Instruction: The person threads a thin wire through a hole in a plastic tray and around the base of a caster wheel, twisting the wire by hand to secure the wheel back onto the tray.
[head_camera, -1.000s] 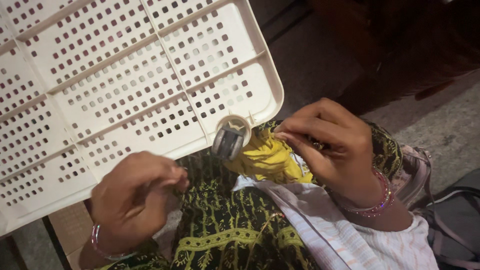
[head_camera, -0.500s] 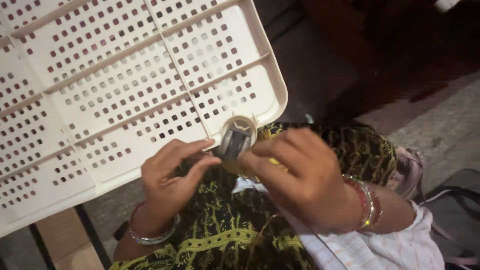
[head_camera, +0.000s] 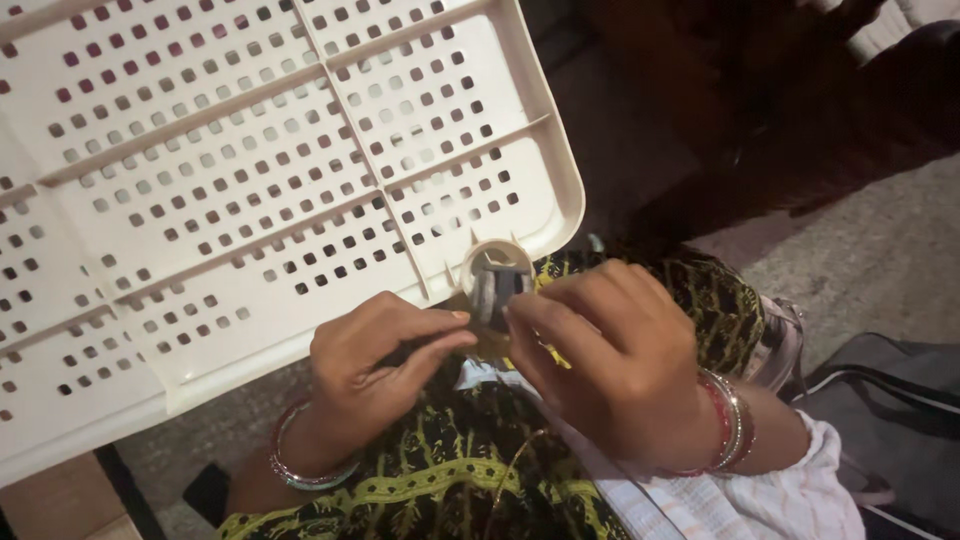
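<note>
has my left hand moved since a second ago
Yes. The left hand has come up and to the right, from below the white perforated panel to its corner, beside the caster wheel.

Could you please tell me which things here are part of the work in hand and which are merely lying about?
In hand: left hand, right hand, caster wheel, perforated white tray.
Lying about: grey bag, white cloth.
</note>
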